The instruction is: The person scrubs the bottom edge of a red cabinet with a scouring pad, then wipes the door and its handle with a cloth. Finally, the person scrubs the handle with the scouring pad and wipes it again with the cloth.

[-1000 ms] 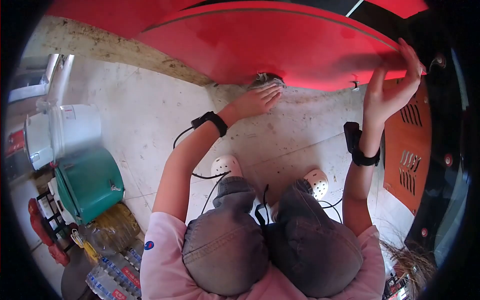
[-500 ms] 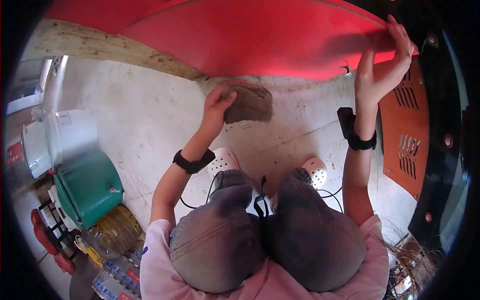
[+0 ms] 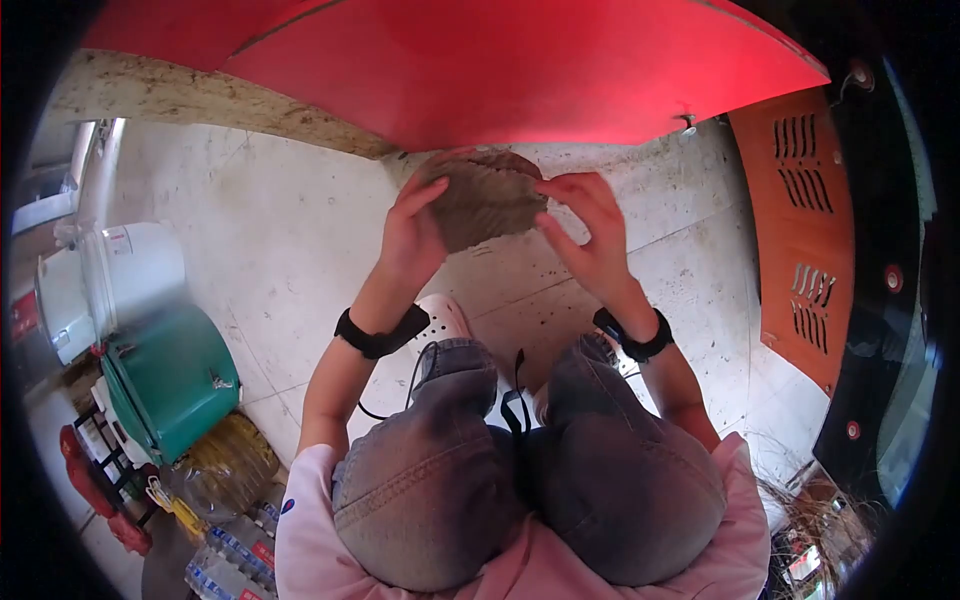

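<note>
Brown cloth [image 3: 488,208] held over a specked floor [image 3: 680,275]

A crouching person's hands meet at the cloth, which hangs above pale, dirt-marked tiles, near the lower edge of a glossy red panel [image 3: 520,80]. The left hand [image 3: 411,238] pinches its left side between thumb and fingers; the right hand [image 3: 590,232] has fingertips at its right edge, thumb and forefinger parted, though how firmly they grip cannot be told. A grimy beam [image 3: 215,98] runs below the red surface at left, and a slotted orange panel [image 3: 795,245] stands at right. Along the room's left side sit a white bucket [image 3: 145,262], a green box [image 3: 175,378] and bottle packs [image 3: 228,570].
</note>
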`<action>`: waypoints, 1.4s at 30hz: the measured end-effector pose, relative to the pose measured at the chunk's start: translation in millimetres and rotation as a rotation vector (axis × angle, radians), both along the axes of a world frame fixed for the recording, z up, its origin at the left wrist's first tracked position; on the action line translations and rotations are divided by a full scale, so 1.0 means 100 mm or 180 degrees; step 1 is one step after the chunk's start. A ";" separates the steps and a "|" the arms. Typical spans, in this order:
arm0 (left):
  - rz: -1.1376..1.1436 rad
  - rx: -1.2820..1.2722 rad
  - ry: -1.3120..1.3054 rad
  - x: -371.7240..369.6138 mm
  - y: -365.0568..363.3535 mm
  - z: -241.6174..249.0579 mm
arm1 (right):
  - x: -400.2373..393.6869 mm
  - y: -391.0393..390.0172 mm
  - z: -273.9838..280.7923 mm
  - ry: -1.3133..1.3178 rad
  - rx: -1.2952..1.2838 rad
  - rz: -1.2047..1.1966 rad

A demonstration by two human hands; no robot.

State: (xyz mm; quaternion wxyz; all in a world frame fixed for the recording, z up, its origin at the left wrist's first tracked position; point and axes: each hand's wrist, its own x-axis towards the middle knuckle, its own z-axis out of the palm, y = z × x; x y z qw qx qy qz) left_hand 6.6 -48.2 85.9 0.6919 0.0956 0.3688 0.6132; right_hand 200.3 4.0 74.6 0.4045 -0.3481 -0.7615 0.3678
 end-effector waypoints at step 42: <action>-0.1096 -0.0209 -0.1723 0.42 0.15 -0.47 | 0.16 -0.13 0.36 -0.0891 -0.0239 0.0923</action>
